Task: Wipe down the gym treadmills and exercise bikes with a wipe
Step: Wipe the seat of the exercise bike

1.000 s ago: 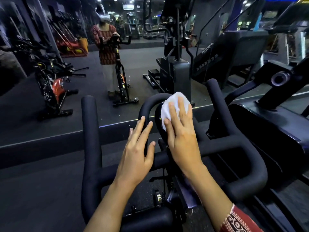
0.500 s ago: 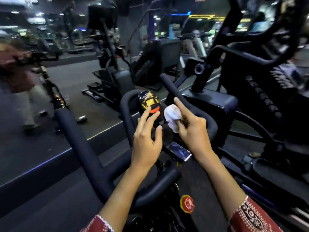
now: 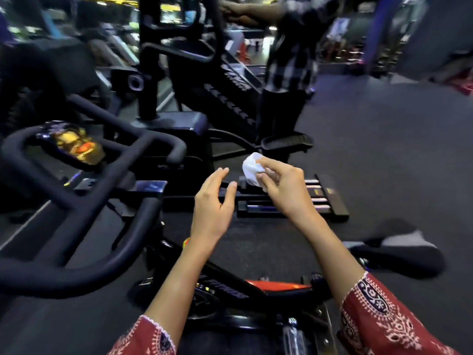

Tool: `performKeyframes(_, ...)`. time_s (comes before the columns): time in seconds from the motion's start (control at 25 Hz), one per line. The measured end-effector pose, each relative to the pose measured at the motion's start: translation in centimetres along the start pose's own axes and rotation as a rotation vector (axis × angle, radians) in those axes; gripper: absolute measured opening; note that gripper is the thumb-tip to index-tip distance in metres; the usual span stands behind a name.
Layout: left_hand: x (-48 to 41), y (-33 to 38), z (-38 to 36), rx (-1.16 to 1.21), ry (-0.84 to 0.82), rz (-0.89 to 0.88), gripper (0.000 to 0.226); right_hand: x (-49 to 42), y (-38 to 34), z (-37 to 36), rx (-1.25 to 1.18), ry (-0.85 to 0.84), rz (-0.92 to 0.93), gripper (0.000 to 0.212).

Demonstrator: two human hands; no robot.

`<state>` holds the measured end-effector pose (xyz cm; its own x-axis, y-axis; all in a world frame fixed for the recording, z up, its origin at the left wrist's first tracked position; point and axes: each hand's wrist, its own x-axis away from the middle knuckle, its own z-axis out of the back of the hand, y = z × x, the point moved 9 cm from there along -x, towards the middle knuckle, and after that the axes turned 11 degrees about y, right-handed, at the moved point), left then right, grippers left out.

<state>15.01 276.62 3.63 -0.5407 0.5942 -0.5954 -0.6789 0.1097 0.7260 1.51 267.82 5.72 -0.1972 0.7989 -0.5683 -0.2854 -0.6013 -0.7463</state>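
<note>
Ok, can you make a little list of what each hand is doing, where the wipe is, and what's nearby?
left hand: open, in the air, holding nothing
right hand: fingers pinching the wipe
wipe: white, crumpled, in the air, not touching the bike
handlebars: black, off to the left, neither hand on them
nearby: a person in a checked shirt at another machine

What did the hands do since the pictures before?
The right hand lifted the wipe off the console, and the left hand left the handlebar; both now hover to its right. The view swung right. The right hand still pinches the wipe; the left stays empty.
</note>
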Motion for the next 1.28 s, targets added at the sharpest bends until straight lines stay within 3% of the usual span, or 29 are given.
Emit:
performKeyframes(0.36, 9.4, 5.0, -14.8, 0.17, -0.419, 0.006, 0.033, 9.2, 11.2, 15.5, 0.314, 0.153, -0.34, 0.031)
performKeyframes(0.72, 14.3, 4.2, -23.4, 0.092, -0.554, 0.081, 0.032, 14.8, 22.9, 23.8, 0.442, 0.133, -0.566, 0.034)
performKeyframes(0.84, 15.4, 4.6, -26.5, 0.045, -0.573, 0.092, 0.03, 13.7, 25.1, 25.4, 0.457, 0.145, -0.522, 0.034)
performKeyframes(0.96, 17.2, 5.9, -30.2, -0.008, -0.636, 0.058, 0.031, 11.9, 26.7, 26.6, 0.594, 0.18, -0.298, 0.032)
performKeyframes(1.04, 18.5, 6.1, -32.0, -0.063, -0.664, 0.027, 0.034, 11.9, 28.6, 25.9, 0.651, 0.059, -0.218, 0.033)
performKeyframes(1.16, 19.9, 5.9, -34.0, -0.136, -0.674, -0.002, 0.039, 13.8, 32.8, 21.8, 0.692, -0.361, -0.234, 0.05)
performKeyframes(1.28, 20.3, 6.1, -35.6, -0.19, -0.667, -0.022, 0.043, 12.8, 34.9, 21.0, 0.728, -0.376, -0.223, 0.063)
